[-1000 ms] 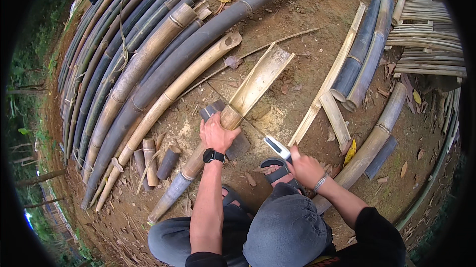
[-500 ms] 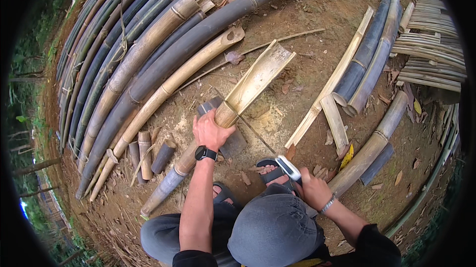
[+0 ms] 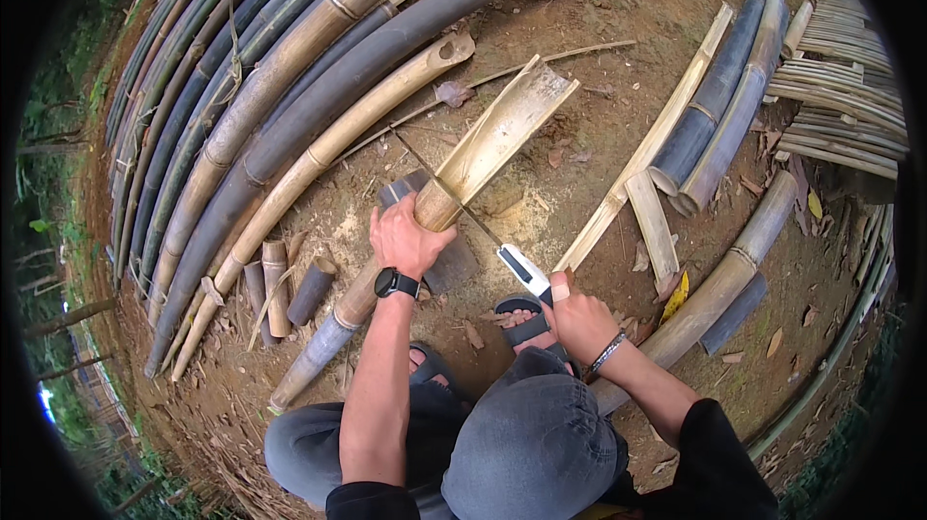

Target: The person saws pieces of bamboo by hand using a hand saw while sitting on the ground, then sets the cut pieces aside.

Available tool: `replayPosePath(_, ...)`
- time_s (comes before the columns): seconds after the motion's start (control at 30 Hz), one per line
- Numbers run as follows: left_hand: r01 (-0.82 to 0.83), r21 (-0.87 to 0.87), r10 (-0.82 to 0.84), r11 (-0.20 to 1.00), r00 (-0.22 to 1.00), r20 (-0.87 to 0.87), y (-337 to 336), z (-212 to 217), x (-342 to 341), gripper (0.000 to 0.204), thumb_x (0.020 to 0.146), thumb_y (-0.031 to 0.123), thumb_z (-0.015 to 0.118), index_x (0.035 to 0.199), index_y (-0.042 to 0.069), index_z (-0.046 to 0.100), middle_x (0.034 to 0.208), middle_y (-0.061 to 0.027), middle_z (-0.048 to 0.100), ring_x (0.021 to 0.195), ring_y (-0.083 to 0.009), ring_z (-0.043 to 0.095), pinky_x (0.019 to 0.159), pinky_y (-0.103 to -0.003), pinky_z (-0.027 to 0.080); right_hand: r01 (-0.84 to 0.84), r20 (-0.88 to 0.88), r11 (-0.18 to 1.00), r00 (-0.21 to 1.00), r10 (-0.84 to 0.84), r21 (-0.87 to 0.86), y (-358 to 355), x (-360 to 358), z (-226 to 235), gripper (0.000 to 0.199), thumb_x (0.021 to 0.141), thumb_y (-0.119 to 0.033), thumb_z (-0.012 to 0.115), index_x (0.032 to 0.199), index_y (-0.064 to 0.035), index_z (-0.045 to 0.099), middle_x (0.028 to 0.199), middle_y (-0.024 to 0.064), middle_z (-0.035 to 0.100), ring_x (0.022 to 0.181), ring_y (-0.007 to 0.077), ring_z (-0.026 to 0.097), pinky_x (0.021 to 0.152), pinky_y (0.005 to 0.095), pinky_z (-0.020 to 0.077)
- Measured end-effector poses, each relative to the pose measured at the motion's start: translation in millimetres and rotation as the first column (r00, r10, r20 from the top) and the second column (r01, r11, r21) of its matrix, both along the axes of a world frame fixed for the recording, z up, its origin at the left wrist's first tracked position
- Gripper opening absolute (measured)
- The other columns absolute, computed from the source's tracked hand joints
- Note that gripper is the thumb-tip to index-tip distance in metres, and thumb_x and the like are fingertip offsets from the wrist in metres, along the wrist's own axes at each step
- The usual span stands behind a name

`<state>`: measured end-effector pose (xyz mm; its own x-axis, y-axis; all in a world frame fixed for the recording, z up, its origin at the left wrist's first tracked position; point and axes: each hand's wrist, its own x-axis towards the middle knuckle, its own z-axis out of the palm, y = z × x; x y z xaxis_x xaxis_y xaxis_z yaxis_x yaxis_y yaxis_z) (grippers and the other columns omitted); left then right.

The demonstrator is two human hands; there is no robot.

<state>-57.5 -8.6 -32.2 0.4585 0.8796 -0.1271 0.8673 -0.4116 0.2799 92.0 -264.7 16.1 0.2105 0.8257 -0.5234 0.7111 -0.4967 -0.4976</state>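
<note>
My left hand (image 3: 410, 238) is wrapped over a bamboo pole (image 3: 357, 300) that slants from the lower left up to the right. Just beyond the hand, the far end of the pole is cut into an open half-trough (image 3: 507, 126). In my right hand (image 3: 579, 315) is the white and black handle of a hand saw (image 3: 524, 269). Its thin blade lies across the bamboo at the base of the trough, and the tip sticks out on the far left side. A dark bamboo piece (image 3: 451, 267) lies crosswise beneath the pole.
Many long bamboo poles (image 3: 290, 105) are stacked at the left. Short offcuts (image 3: 311, 290) lie near them. Dark poles (image 3: 710, 100), a split strip (image 3: 642, 148) and a slat pile (image 3: 835, 100) are at the right. Sawdust (image 3: 526, 221) covers the dirt near my sandalled feet (image 3: 526, 322).
My right hand has pushed the saw forward, up and to the left, so more blade shows beyond the bamboo. My left hand keeps its hold on the pole.
</note>
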Motion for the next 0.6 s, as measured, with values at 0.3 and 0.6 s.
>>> replayPosePath(0.3, -0.025, 0.024, 0.024, 0.999, 0.999, 0.044, 6, 2, -1, 0.074, 0.059, 0.048, 0.079, 0.118, 0.005, 0.07, 0.112, -0.0177, 0.072, 0.112, -0.0296, 0.065, 0.117, -0.05, 0.032, 0.003, 0.015, 0.999, 1.0, -0.004, 0.048, 3, 3, -14, 0.041, 0.097, -0.029, 0.059, 0.118, 0.0007, 0.039, 0.078, 0.0266, 0.066, 0.068, 0.0468, 0.066, 0.058, 0.0563, 0.0534)
replayPosePath(0.6, -0.001, 0.013, 0.001, 1.0, 1.0, 0.031, 8, 3, -3, 0.078, 0.056, 0.049, 0.079, 0.12, 0.006, 0.07, 0.118, -0.0147, 0.071, 0.125, -0.0297, 0.057, 0.12, -0.054, 0.023, 0.028, -0.004, 0.995, 1.0, -0.028, 0.099, 18, -6, -33, 0.043, 0.097, -0.032, 0.06, 0.116, 0.0005, 0.038, 0.073, 0.0281, 0.066, 0.066, 0.0484, 0.066, 0.059, 0.0583, 0.0529)
